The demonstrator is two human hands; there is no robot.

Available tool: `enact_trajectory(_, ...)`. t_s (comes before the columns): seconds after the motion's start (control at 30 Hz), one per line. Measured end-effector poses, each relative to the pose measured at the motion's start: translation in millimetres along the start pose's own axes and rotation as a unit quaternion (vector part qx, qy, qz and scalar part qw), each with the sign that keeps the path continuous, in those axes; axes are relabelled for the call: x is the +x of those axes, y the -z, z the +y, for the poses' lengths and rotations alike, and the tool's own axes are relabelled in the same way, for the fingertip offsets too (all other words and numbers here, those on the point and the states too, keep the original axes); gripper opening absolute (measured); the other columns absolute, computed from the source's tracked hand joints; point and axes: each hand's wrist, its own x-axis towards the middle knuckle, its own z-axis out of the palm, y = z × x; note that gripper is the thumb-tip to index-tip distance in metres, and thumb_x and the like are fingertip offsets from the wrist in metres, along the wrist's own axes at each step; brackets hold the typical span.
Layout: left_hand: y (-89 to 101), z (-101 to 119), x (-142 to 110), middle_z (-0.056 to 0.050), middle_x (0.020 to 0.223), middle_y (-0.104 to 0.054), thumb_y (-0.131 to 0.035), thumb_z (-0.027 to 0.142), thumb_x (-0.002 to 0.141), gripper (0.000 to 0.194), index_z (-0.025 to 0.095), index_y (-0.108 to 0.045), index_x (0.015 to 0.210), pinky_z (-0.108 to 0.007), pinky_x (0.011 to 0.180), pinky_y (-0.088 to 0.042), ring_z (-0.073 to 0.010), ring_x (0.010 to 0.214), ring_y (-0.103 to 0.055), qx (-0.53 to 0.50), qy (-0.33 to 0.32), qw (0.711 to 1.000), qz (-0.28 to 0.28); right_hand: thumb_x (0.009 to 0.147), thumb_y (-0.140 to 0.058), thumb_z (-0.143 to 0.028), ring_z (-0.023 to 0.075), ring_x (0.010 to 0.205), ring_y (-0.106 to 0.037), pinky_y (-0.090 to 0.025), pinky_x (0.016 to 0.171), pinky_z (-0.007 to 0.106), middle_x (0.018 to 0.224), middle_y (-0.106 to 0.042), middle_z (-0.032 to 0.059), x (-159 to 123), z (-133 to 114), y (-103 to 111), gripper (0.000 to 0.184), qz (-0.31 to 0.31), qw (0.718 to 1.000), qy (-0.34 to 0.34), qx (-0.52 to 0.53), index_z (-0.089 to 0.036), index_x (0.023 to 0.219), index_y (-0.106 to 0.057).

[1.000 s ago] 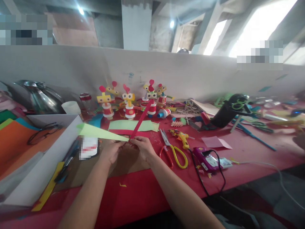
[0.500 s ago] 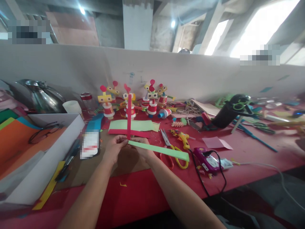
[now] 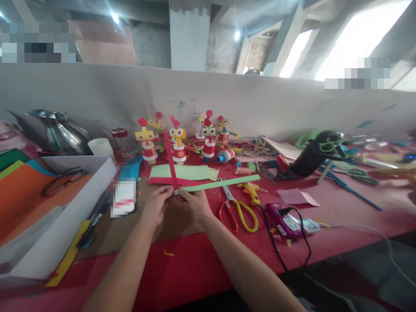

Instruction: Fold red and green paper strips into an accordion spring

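A red paper strip (image 3: 170,160) stands nearly upright, leaning a little left, and a light green paper strip (image 3: 227,182) stretches out to the right. The two strips meet at a corner between my hands. My left hand (image 3: 157,204) is closed, its fingertips pinching at that corner by the foot of the red strip. With its thumb on the green strip near the same corner, my right hand (image 3: 196,204) is closed too. Under my hands is a brown board (image 3: 126,236). Just behind them lie a light green paper sheet (image 3: 185,171) and a flat red strip.
Scissors (image 3: 230,199) with red and yellow handles lie right of my hands, near a yellow glue gun (image 3: 252,194) and a purple power socket (image 3: 286,221). Several paper-cup figures (image 3: 179,152) stand behind. A white box (image 3: 61,229) with coloured paper is at left.
The green strip has swung up from sloping down to the right to rising slightly rightward. The red strip's top has tilted left. My right thumb now shows on the green strip.
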Motion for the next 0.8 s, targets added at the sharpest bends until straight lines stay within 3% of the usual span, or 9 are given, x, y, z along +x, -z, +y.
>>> enact_trajectory(0.1,4.8,1.4,3.0,-0.003,0.070,-0.068,-0.086,0.026,0.051,0.033,0.014,-0.070,0.077,-0.025,0.064,-0.050,-0.0125,0.063,-0.062,0.028,0.006,1.000,-0.001,0.060,-0.076,-0.026,0.0154,0.062,-0.063,-0.050,0.063,0.028,0.068,-0.071,0.0022,0.2,-1.5,1.1,0.017,-0.009,1.000,-0.004,0.005,-0.015,0.073,-0.071)
enact_trajectory(0.3,4.2,-2.7,3.4,0.000,0.065,-0.065,-0.086,0.026,0.049,0.032,0.014,-0.068,0.072,-0.024,0.060,-0.048,-0.0122,0.061,-0.061,0.034,-0.029,0.999,0.013,0.061,-0.077,-0.033,0.0142,0.057,-0.061,-0.049,0.063,0.027,0.058,-0.067,0.0039,3.0,0.5,3.3,0.022,-0.022,0.997,-0.076,0.012,-0.013,0.063,-0.070)
enact_trajectory(0.53,1.5,-2.8,1.2,0.002,0.063,-0.063,-0.086,0.024,0.049,0.030,0.015,-0.065,0.068,-0.023,0.059,-0.048,-0.0104,0.059,-0.059,-0.004,-0.029,1.000,0.008,0.063,-0.076,-0.038,0.0137,0.058,-0.060,-0.048,0.063,0.026,0.059,-0.067,0.0043,4.4,-0.3,4.0,0.025,-0.034,0.998,-0.059,-0.017,-0.014,0.062,-0.071)
enact_trajectory(0.8,7.8,5.4,0.3,-0.006,0.071,-0.070,-0.087,0.024,0.050,0.036,0.012,-0.072,0.080,-0.024,0.063,-0.050,-0.0132,0.063,-0.063,0.061,0.034,0.997,-0.043,0.063,-0.075,-0.038,0.0136,0.057,-0.060,-0.047,0.060,0.025,0.059,-0.067,0.0035,3.2,-6.0,7.5,0.024,-0.051,0.997,-0.037,-0.050,-0.015,0.066,-0.073)
